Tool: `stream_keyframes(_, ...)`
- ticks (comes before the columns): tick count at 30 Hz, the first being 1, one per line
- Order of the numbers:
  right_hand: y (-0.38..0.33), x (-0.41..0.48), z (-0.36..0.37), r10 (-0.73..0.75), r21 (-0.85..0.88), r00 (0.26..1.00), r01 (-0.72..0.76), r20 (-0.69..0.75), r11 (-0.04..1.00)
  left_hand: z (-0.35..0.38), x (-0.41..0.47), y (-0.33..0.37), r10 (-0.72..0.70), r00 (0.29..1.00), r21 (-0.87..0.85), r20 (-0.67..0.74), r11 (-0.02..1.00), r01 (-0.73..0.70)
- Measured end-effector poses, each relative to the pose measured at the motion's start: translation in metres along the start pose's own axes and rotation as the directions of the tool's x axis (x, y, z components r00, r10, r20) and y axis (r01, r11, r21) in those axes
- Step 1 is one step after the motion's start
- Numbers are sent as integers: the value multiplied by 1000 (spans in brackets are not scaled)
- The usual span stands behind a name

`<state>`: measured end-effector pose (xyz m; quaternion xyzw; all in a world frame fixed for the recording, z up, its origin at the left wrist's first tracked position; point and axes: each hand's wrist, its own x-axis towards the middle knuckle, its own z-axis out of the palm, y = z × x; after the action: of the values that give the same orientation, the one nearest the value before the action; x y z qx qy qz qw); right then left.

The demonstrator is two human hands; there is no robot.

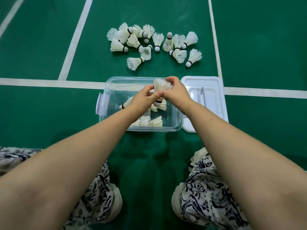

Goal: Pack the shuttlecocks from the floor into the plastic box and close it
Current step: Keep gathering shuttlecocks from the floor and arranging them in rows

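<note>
— What's on the floor point(49, 105)?
— I see the clear plastic box point(174, 120) standing open, with packed shuttlecocks point(152, 122) inside. Its lid point(214, 100) lies just beside it on the right, and a pile of shuttlecocks point(154, 42) lies beyond.
— And the hands?
— Left hand point(142, 98) and right hand point(177, 92) meet above the box, both pinching one shuttlecock point(162, 85) between them, feathers up

The left hand point(142, 99) and right hand point(176, 92) together grip one shuttlecock point(161, 85) over the open plastic box point(106, 119) on the green floor point(49, 113). Packed shuttlecocks point(152, 122) lie inside. The lid point(214, 92) lies just beside the box's right side. Loose shuttlecocks point(132, 41) lie clustered beyond its far edge.
</note>
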<state>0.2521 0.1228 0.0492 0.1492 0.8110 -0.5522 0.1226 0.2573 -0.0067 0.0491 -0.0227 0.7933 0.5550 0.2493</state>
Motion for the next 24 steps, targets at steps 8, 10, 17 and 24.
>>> stream_keyframes(8,12,7,-5,-49,-326,990,91,132,941,2,16,-16,-50,992,126,116,991,36)
stream_keyframes(10,12,9,-1,-68,-476,985,138,161,869,4,22,-22,-83,995,300,60,952,61)
stream_keyframes(17,14,16,1,-60,-499,984,137,167,856,16,32,-41,-195,966,704,171,710,18)
stream_keyframes(24,15,14,-9,-75,-231,991,100,115,968,24,38,-52,-305,898,780,316,622,-63)
